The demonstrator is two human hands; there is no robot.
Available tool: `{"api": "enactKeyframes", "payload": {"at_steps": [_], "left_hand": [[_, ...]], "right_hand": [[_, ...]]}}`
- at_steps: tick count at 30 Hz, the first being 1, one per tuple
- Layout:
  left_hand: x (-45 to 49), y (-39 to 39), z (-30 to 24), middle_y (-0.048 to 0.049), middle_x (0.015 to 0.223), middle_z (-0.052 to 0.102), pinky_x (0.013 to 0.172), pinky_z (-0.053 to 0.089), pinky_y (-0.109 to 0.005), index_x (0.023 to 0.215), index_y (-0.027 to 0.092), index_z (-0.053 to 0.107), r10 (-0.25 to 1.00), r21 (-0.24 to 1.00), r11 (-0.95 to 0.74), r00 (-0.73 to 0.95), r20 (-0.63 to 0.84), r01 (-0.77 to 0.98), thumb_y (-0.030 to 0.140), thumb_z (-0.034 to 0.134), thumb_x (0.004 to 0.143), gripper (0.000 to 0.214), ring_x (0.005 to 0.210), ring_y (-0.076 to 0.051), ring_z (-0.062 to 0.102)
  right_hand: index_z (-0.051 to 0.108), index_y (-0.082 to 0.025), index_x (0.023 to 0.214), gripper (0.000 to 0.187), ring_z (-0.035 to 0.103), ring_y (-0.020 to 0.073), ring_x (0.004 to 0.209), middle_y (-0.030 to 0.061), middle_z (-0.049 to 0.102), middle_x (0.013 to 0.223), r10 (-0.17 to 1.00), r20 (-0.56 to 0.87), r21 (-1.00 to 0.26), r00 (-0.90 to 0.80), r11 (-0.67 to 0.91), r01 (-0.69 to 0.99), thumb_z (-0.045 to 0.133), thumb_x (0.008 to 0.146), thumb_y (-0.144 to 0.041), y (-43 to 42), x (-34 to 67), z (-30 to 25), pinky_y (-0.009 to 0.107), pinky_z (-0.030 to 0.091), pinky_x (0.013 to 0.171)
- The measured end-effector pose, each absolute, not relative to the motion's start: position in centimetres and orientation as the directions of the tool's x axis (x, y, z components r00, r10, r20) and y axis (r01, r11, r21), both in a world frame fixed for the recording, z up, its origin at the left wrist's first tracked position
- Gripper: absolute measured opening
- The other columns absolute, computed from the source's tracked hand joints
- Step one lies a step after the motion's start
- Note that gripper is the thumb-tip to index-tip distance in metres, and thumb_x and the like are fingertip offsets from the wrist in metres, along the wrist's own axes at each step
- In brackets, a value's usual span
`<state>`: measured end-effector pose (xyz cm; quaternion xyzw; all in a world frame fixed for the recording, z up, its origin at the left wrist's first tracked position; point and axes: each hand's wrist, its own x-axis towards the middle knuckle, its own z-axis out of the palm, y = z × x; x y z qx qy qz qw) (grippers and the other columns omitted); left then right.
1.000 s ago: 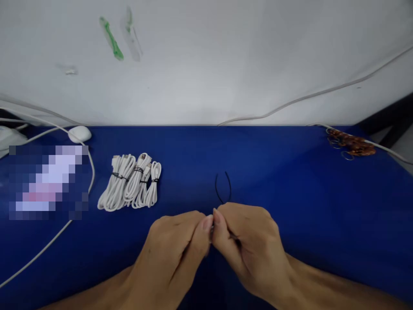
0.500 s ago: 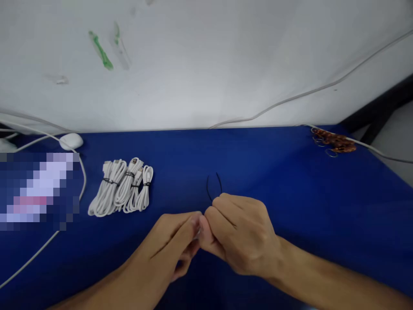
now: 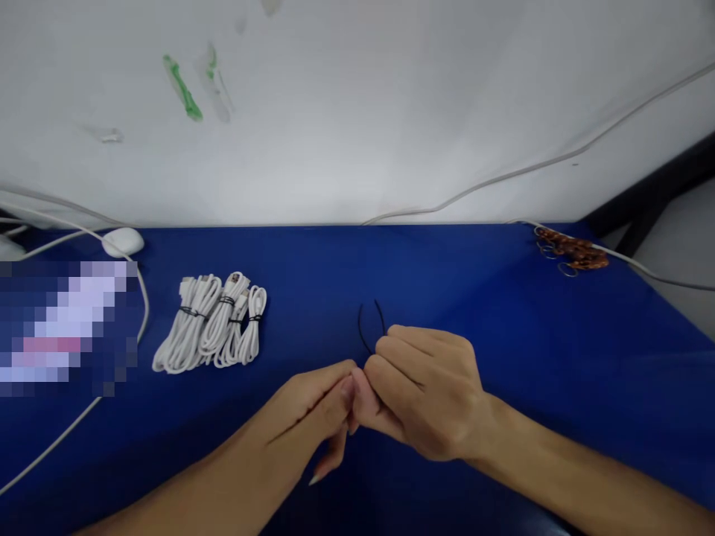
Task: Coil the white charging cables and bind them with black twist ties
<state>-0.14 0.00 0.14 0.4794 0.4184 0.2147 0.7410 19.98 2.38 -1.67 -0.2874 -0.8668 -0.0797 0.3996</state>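
Observation:
My left hand (image 3: 318, 417) is closed in a pinch, thumb against index finger, with its lower fingers curled below. Its fingertips meet those of my right hand (image 3: 427, 394), which is folded into a loose fist, knuckles up. Whatever the two hands pinch between them is covered by the fingers. Just beyond my right knuckles two thin black strands, like a bent twist tie (image 3: 362, 329), show on the blue tabletop (image 3: 313, 275); their near end is hidden by the hand. To the left lie several coiled white cables (image 3: 187, 335), bound with black ties.
A white computer mouse (image 3: 123, 242) and loose white cords (image 3: 146, 298) are at the left, near a blurred-out patch. An orange-brown bunch with metal rings (image 3: 575, 251) sits at the far right. A white wall (image 3: 357, 149) with a grey cable (image 3: 503, 177) borders the back.
Both hands have shifted slightly to the right, still fingertip to fingertip. The lower fingers of my left hand have extended a little. The black strands and cable bundles stay nearly in place.

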Motion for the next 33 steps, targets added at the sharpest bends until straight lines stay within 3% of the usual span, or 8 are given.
{"api": "enactKeyframes", "payload": {"at_steps": [5,8,11,16,19,23,27,33], "left_hand": [[0.0,0.6,-0.2,0.0052,0.068,0.042,0.047,0.036,-0.024,0.089,0.017,0.073,0.603,0.824,0.564,0.706,-0.372,-0.047,0.070,0.062,0.103,0.055,0.057,-0.012,0.032],[-0.2,0.7,-0.3,0.0023,0.077,0.053,0.044,0.033,-0.021,0.092,0.017,0.072,0.460,0.722,0.691,0.798,-0.391,-0.044,0.055,0.066,0.106,0.040,0.055,-0.009,0.028],[-0.4,0.8,-0.7,0.0059,0.077,0.045,0.044,0.035,-0.019,0.093,0.019,0.070,0.347,0.607,0.793,0.859,-0.377,-0.054,0.045,0.073,0.105,0.028,0.053,-0.008,0.030],[-0.3,0.9,-1.3,0.0086,0.069,0.038,0.049,0.039,-0.020,0.096,0.019,0.070,0.548,0.768,0.633,0.758,-0.354,-0.099,0.053,0.068,0.107,0.036,0.054,-0.009,0.032],[-0.1,0.8,-1.3,0.0074,0.071,0.041,0.050,0.043,-0.024,0.089,0.021,0.065,0.616,0.836,0.546,0.702,-0.357,-0.054,0.063,0.064,0.106,0.045,0.055,-0.010,0.039],[0.0,0.6,-1.1,0.0080,0.068,0.035,0.054,0.049,-0.028,0.091,0.020,0.071,0.634,0.850,0.524,0.688,-0.354,-0.047,0.068,0.053,0.108,0.053,0.056,-0.013,0.037],[-0.2,0.6,-0.4,0.0075,0.066,0.034,0.054,0.048,-0.028,0.093,0.019,0.077,0.621,0.857,0.515,0.693,-0.366,-0.010,0.063,0.056,0.108,0.051,0.056,-0.014,0.040],[-0.5,1.1,0.6,0.0002,0.085,0.059,0.059,0.049,-0.028,0.094,0.023,0.074,0.537,0.882,0.466,0.769,-0.347,0.073,0.064,0.055,0.108,0.048,0.063,-0.015,0.048]], "right_hand": [[0.054,-0.021,0.056,0.056,0.031,0.0165,0.054,-0.0025,0.040,0.056,0.358,0.754,-0.046,-0.551,0.865,0.499,0.047,0.111,-0.013,2.5,20.5,-1.7,0.035,0.027,0.052],[0.055,-0.021,0.057,0.054,0.031,0.0171,0.056,-0.0023,0.038,0.057,0.316,0.746,-0.021,-0.586,0.891,0.454,0.046,0.110,-0.012,2.4,21.1,-1.1,0.037,0.025,0.053],[0.058,-0.021,0.061,0.046,0.034,0.0171,0.058,-0.0021,0.042,0.058,0.278,0.672,0.032,-0.687,0.915,0.402,0.052,0.106,-0.012,2.4,21.6,-0.5,0.036,0.025,0.054],[0.065,-0.020,0.067,0.041,0.040,0.0161,0.059,-0.0019,0.048,0.060,0.250,0.716,0.061,-0.651,0.907,0.416,0.057,0.107,-0.014,3.2,21.2,-0.9,0.033,0.032,0.053],[0.058,-0.020,0.063,0.048,0.035,0.0155,0.056,-0.0030,0.044,0.059,0.332,0.697,0.009,-0.635,0.882,0.471,0.053,0.111,-0.015,3.7,20.7,-1.5,0.032,0.030,0.051],[0.053,-0.021,0.061,0.052,0.032,0.0159,0.055,-0.0036,0.038,0.059,0.332,0.704,0.008,-0.627,0.880,0.475,0.050,0.113,-0.018,3.7,20.6,-1.8,0.034,0.026,0.051],[0.054,-0.020,0.058,0.055,0.032,0.0159,0.055,-0.0027,0.038,0.058,0.310,0.706,0.006,-0.637,0.896,0.444,0.048,0.112,-0.013,3.4,21.0,-1.5,0.035,0.026,0.052],[0.056,-0.021,0.060,0.053,0.037,0.0154,0.056,-0.0026,0.043,0.060,0.304,0.668,0.001,-0.680,0.913,0.409,0.050,0.112,-0.017,3.0,21.3,-1.1,0.035,0.028,0.052]]}}
